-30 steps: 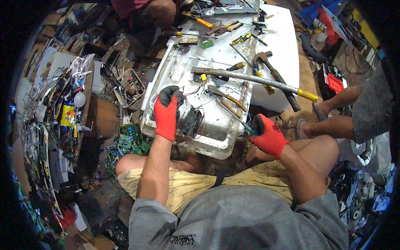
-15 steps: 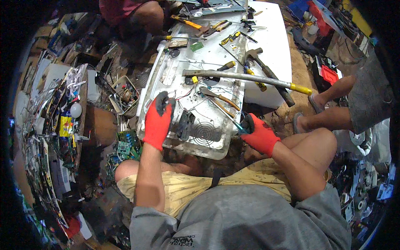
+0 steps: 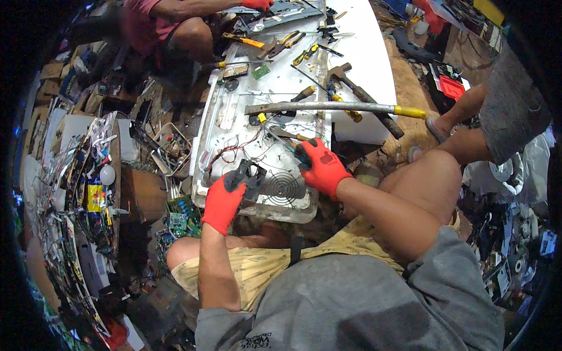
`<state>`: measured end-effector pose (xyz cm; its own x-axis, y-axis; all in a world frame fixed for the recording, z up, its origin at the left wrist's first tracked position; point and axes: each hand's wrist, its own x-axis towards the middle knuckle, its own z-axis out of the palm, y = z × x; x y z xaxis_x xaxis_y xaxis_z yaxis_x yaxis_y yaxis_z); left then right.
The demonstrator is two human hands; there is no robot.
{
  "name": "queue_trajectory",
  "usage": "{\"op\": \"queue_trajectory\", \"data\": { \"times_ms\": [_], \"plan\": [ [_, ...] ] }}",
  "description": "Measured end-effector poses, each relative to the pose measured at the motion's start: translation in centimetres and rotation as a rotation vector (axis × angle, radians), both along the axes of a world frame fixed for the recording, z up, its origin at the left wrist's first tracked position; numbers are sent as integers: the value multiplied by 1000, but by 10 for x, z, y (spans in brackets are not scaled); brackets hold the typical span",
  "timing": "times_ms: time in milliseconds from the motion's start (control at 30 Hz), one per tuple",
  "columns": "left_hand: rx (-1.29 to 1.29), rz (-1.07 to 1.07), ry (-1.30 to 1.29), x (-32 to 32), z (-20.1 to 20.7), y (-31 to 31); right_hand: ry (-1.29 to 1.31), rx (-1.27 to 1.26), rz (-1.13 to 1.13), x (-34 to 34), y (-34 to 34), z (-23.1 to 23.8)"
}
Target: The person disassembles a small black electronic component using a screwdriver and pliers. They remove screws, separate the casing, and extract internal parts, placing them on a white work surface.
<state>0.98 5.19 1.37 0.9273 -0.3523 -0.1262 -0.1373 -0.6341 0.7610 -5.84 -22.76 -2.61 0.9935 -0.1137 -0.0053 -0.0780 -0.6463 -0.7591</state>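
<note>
My left hand (image 3: 223,202), in a red glove with dark fingertips, grips a black plastic part (image 3: 253,177) with an opening in it. That part is over the near end of a white panel (image 3: 202,140), beside a round ringed grille (image 3: 283,186). My right hand (image 3: 323,168), gloved alike, is closed round the teal handle of a screwdriver (image 3: 288,143). Its shaft points up and left, toward thin loose wires (image 3: 240,146) on the panel; the tip is hard to make out. Pliers lie partly hidden by my right hand.
A long metal bar with a yellow end (image 3: 351,106) crosses the panel. Beyond it lie a hammer (image 3: 363,93), screwdrivers (image 3: 304,93) and pliers (image 3: 288,41). A co-worker's gloved hand (image 3: 257,4) is at the far end. Another person's legs (image 3: 462,123) are at right; scrap boards (image 3: 178,219) crowd the left.
My left hand has moved nearer me and taken hold of the black plastic part. My right hand has brought the screwdriver left over the panel. A co-worker's gloved hand has appeared.
</note>
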Motion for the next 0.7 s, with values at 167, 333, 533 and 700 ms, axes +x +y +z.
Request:
{"op": "queue_trajectory", "data": {
  "times_ms": [167,333,533,700],
  "plan": [
    [-105,57,2,4,4,5,-99,-202,73,7,10,-11],
    [-135,126,-35,5,-8,19,-215,-441,270,-9,32,19],
    [-98,151,-106,4,0,12,28,-577,497,-39,53,13],
    [-100,166,-72,7,-2,5,104,-505,470,-32,51,-5]
  ]
}}
